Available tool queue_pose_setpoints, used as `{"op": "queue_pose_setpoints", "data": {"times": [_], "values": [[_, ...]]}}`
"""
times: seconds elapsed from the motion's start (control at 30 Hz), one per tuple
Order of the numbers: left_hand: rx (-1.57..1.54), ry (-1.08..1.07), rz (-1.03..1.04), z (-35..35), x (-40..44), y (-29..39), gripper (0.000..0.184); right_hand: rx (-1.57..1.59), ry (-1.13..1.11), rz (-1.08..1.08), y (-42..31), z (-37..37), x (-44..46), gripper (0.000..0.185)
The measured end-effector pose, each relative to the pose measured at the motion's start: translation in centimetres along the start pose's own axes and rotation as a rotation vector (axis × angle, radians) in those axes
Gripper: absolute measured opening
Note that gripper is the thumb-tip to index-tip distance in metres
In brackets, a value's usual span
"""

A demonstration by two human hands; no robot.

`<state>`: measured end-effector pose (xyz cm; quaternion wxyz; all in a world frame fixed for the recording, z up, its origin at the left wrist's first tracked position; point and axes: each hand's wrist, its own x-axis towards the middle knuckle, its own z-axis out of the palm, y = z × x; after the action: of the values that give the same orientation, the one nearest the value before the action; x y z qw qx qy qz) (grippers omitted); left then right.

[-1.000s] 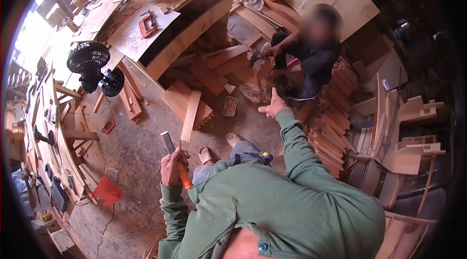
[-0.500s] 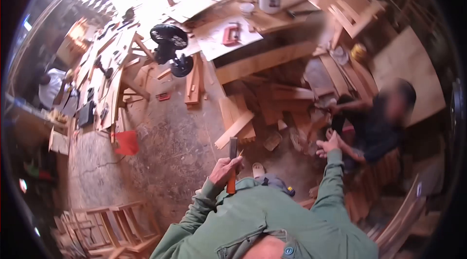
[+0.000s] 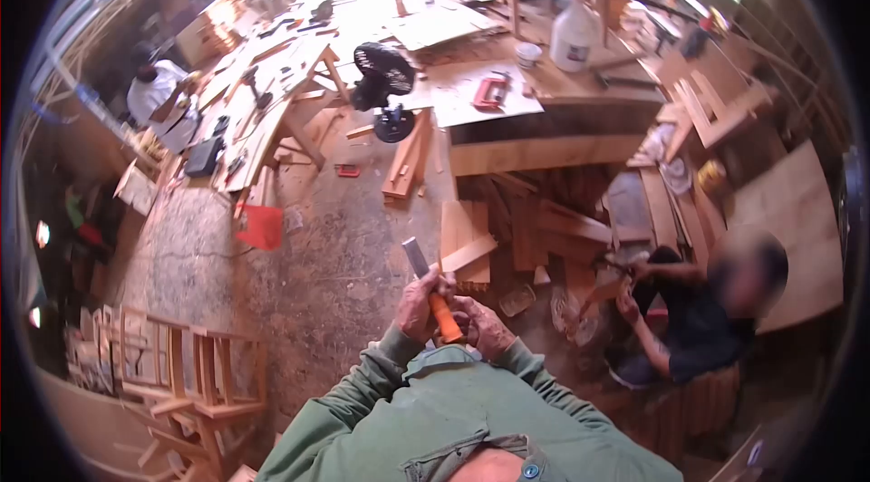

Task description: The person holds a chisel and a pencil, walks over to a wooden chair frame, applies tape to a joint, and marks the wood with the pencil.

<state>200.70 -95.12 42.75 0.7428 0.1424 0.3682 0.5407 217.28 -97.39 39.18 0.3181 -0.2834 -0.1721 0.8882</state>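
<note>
My left hand is wrapped round a chisel with a flat metal blade and an orange handle. The blade points up and away from me. A thin stick, perhaps a pencil, also rises from that hand. Right beside the handle, in front of my chest, my right hand has its fingers curled in. What those fingers hold, if anything, is hidden.
At the right a seated person works with both hands among wood pieces. A workbench carries a white jug and a red tool. A black fan stands beyond; wooden frames stand lower left.
My right hand has come back from near the seated person to beside my left hand. The chisel now leans left instead of standing straight. The view has shifted, so the benches appear farther right.
</note>
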Motion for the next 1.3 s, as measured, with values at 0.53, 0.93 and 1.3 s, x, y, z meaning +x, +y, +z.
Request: {"op": "queue_pose_setpoints", "data": {"times": [0.53,0.93,1.3], "values": [[0.477,0.018,0.133,-3.1,-3.4,2.2,0.042,-0.66,-0.013,-0.085,1.0,3.8,3.5,0.055],[0.021,-0.067,-0.258,-12.2,-3.2,5.1,0.041,-0.274,0.406,-0.292,9.5,1.6,5.0,0.021],[0.979,-0.744,-0.304,-10.0,0.7,12.7,0.055,0.234,0.515,-0.544,6.0,5.7,1.2,0.052]]}}
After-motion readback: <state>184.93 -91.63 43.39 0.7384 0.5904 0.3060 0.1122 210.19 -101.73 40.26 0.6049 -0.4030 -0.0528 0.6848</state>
